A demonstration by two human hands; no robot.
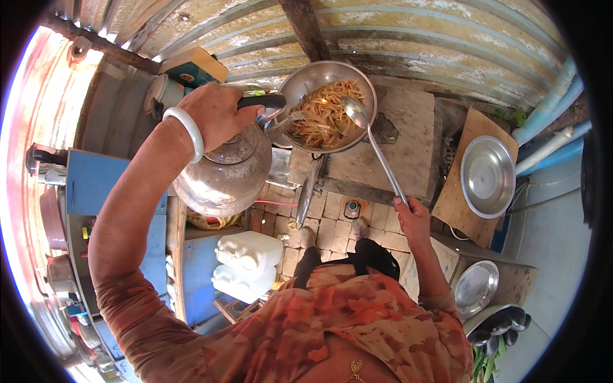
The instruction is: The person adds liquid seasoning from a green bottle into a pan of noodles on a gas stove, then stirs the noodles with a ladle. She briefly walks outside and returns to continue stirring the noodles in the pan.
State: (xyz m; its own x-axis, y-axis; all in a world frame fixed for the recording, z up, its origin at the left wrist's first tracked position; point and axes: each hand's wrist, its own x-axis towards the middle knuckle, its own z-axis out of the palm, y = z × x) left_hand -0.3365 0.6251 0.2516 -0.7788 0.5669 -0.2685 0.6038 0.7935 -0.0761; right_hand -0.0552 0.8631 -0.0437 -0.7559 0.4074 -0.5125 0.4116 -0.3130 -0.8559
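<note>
My left hand (215, 112) is closed around the black handle (261, 101) of a metal kettle (225, 182), which it holds up. The kettle's spout (282, 125) reaches over the near left rim of a steel frying pan (330, 69). Noodle-like strips of food (325, 115), browned, lie in the pan. In my right hand (413, 220) is the end of a long-handled metal ladle (387, 160). Its bowl rests against the food at the pan's right side. The pan's handle (309, 191) points toward me, untouched. Whether liquid flows from the spout, I cannot tell.
A stone slab (407, 139) extends right of the pan. Further right, a metal basin (487, 177) sits on a wooden board (452, 191). Plastic jugs (249, 253) stand beside a blue cabinet (198, 273). Several eggplants (500, 325) lie at lower right. Corrugated sheeting (431, 43) rises behind.
</note>
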